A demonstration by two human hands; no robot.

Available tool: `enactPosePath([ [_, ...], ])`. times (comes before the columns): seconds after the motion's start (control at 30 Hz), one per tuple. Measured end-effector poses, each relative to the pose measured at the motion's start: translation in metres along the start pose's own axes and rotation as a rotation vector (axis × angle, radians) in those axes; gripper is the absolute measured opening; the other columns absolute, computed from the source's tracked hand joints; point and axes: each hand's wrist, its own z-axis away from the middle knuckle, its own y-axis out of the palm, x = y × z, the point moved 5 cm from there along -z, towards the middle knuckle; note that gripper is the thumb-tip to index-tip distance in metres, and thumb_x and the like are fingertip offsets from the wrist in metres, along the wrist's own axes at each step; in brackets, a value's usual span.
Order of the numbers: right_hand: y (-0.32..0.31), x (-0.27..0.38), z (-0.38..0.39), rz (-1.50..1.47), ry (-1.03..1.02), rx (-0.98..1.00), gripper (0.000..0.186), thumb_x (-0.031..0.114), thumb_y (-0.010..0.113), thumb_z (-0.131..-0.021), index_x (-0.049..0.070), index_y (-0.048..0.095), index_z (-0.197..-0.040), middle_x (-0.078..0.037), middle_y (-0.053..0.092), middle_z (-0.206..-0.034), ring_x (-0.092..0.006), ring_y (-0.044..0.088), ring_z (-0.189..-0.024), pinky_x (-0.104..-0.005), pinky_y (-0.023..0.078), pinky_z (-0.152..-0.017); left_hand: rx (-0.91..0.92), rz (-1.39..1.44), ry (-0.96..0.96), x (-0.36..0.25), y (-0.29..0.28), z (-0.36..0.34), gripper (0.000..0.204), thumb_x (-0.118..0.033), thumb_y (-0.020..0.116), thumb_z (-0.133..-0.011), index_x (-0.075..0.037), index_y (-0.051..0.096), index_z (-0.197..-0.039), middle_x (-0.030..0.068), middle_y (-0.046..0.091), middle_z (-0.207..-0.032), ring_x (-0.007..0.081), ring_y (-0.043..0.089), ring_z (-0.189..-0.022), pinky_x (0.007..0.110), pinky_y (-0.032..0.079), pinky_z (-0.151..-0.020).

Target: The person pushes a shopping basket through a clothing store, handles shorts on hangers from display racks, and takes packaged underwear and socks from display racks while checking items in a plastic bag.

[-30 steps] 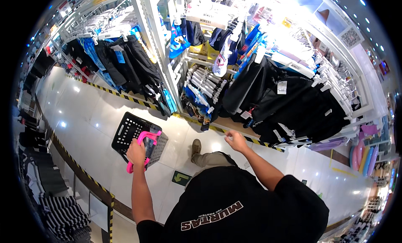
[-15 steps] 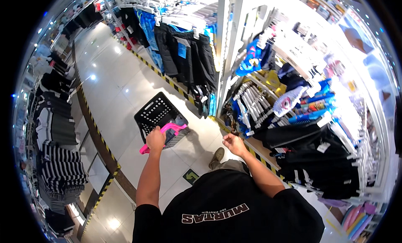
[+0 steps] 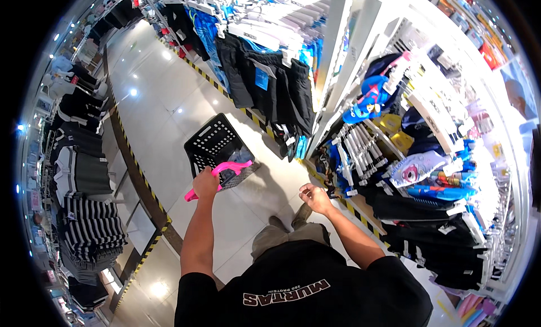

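Head view: what's leftmost?
– Left grip (image 3: 206, 184), closed around the pink handle (image 3: 227, 166) of a black basket (image 3: 206, 139), over the floor (image 3: 151, 118) between its striped edges (image 3: 361, 216).
– And rightward?
– Right grip (image 3: 318, 199), loosely open, half-curled; then hanging clothes (image 3: 437, 254).

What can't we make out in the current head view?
Head view, all of these:
Greyish contents of the black basket: partly behind the pink handle, too small to identify.
Left hand: fingertips hidden behind its own back.
Right hand: palm hidden by the hand itself.
Coloured tubes, lower right: cut off by the fisheye rim.
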Motion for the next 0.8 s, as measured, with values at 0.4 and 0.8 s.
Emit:
enactPosePath([
  [0.4,-0.128,0.286,-0.046,-0.152,-0.514,-0.530,0.023,0.010,0.069,-0.089,0.000,0.064,-0.109,-0.008,0.068,-0.094,-0.0143,0.066,-0.091,-0.0298,0.052,-0.086,-0.141,0.080,0.129,0.030,-0.011,-0.078,0.026,-0.029,0.073,-0.079,-0.008,0.060,-0.086,0.0124,0.069,-0.084,0.0337,0.069,-0.077,0.044,0.055,-0.071],
  [0.8,-0.159,0.407,-0.161,1.029,-0.321,-1.091,0.040,0.024,0.078,-0.073,0.011,0.060,-0.106,-0.009,0.057,-0.102,-0.0289,0.054,-0.101,-0.0432,0.042,-0.085,-0.081,0.415,0.374,0.070,-0.018,-0.164,0.026,-0.028,0.067,-0.084,-0.007,0.063,-0.099,0.0129,0.067,-0.095,0.0335,0.066,-0.085,0.046,0.051,-0.076],
])
